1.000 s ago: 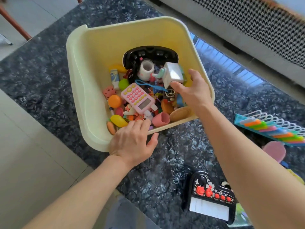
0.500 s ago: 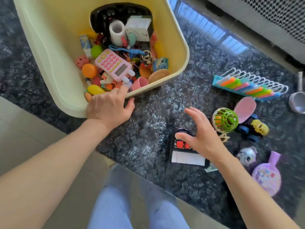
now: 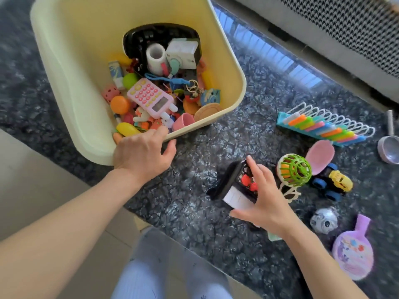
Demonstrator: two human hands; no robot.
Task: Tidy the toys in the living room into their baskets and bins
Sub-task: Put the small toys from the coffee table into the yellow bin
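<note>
Head view: left hand (image 3: 142,155) is gripping the near rim of a yellow bin (image 3: 64,67) in the upper left of the frame, fingers curled over its edge. Right hand (image 3: 266,197), at lower centre, is clasping a black toy piano (image 3: 234,183), tilting it up off the dark marbled table (image 3: 194,212). Right of it are lying a green cage ball (image 3: 294,169), a toy truck (image 3: 333,184) and a rainbow xylophone (image 3: 323,126).

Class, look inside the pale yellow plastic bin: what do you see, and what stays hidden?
The pale yellow plastic bin holds a pink toy calculator, a white toy camera and a black toy among heaped small toys. Whatever lies beneath the heap is covered.
</note>
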